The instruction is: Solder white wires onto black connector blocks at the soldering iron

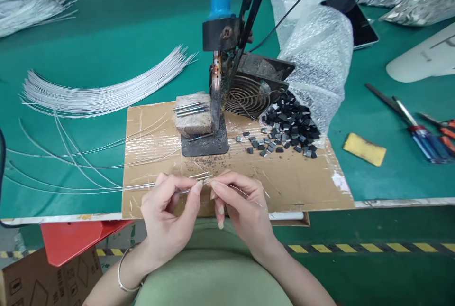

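Both hands meet above the front of a cardboard sheet (305, 187). My left hand (170, 211) pinches thin white wires (138, 186) that trail off to the left. Thumb and forefinger of my right hand (241, 206) are pressed together at the wire ends, touching my left fingertips; a thin strand runs out to the right beneath them. Behind the hands stands a soldering iron (215, 92), its tip pointing down beside a pale block (192, 118) with metal sticks on it. Small black connectors (291, 123) are heaped to the right.
A curved bundle of white wires (106, 92) lies at the left. Behind the iron is a fan (249, 95), with bubble wrap (316, 54) beside it. A yellow sponge (364, 149), a screwdriver (426, 140) and a phone (351, 19) are on the right.
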Demonstrator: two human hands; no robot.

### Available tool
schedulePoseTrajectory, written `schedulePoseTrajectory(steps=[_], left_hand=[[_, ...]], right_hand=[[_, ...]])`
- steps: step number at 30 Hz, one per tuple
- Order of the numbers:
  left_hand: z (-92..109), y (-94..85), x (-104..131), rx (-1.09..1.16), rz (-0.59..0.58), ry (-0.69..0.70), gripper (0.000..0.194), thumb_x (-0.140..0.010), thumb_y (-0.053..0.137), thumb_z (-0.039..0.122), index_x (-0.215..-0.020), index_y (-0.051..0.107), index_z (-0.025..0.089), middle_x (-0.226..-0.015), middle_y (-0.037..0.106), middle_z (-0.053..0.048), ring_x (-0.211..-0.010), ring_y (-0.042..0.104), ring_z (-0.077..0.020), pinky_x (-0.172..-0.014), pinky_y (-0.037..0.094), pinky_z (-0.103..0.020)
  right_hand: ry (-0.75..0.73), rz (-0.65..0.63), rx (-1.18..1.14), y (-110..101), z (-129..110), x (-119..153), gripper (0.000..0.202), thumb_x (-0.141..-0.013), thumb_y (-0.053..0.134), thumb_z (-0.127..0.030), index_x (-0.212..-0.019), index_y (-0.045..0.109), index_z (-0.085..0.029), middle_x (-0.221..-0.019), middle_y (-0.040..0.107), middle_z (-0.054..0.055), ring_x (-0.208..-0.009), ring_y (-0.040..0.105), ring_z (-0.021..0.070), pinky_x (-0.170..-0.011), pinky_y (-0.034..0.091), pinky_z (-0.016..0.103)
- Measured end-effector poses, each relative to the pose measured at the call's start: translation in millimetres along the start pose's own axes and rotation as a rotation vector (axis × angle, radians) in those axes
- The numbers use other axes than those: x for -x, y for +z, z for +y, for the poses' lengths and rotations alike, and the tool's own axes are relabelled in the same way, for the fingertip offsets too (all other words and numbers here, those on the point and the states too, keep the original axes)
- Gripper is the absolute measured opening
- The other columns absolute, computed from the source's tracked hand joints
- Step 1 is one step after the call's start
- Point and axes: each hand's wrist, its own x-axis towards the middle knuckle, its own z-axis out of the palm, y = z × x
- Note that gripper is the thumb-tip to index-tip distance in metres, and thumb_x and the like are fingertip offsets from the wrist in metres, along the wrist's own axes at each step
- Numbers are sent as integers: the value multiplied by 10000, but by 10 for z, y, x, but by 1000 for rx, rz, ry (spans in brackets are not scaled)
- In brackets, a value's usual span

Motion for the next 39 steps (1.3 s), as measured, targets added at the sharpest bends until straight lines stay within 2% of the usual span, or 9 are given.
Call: schedulePoseTrajectory(steps=[7, 14, 19, 23, 28, 33, 39], left_hand=[[-20, 16, 6, 11, 7, -12, 78, -918, 727, 151, -914, 725, 229, -705, 642, 9, -591, 518, -123, -562, 371, -284], [14, 22, -10, -79, 30, 78, 85, -897, 737, 131, -900, 729, 215, -656, 625, 20, -565, 498, -114, -555, 354, -281], [57, 39, -17, -133, 54, 99, 62, -909, 726, 176, -855, 729, 207, -611, 591, 28, -514, 452, -107, -532, 331, -289], [32, 61, 7, -87, 51, 69, 73, -907, 728, 146, -886, 725, 216, -652, 611, 19, -551, 474, -112, -540, 346, -281], [-3, 72, 38, -8, 37, -33, 43, -930, 721, 176, -902, 728, 207, -715, 661, -10, -600, 537, -125, -555, 407, -271], [22, 71, 26, 40, 26, -111, 93, -952, 707, 221, -867, 722, 189, -648, 623, 4, -534, 505, -104, -514, 402, -248], [54, 61, -11, 82, 22, -127, 107, -944, 714, 227, -842, 714, 197, -637, 611, 15, -521, 465, -92, -490, 382, -222]], right_hand=[[-3, 9, -4, 6, 18, -10, 91, -850, 828, -316, -817, 842, -233, -670, 681, -30, -417, 573, 57, -357, 520, 143], [5, 21, 2, 18, -8, -12, 105, -834, 832, -313, -797, 834, -216, -655, 668, -23, -416, 565, 67, -349, 519, 156], [-27, 61, 12, 43, -8, -5, 113, -815, 837, -312, -769, 826, -210, -637, 672, -19, -391, 548, 72, -328, 502, 166], [-66, 78, -1, 62, 25, 5, 87, -825, 826, -292, -776, 830, -220, -639, 678, -26, -382, 554, 66, -335, 505, 160], [-97, 94, 5, 80, 59, 6, 93, -835, 815, -298, -779, 827, -225, -624, 667, -33, -375, 551, 68, -335, 502, 162], [-110, 114, 11, 101, 69, 8, 115, -828, 818, -315, -764, 815, -220, -646, 679, -26, -375, 546, 71, -323, 494, 168], [-119, 112, -2, 95, 54, -6, 86, -825, 828, -301, -776, 832, -230, -623, 674, -30, -363, 541, 67, -325, 490, 162]])
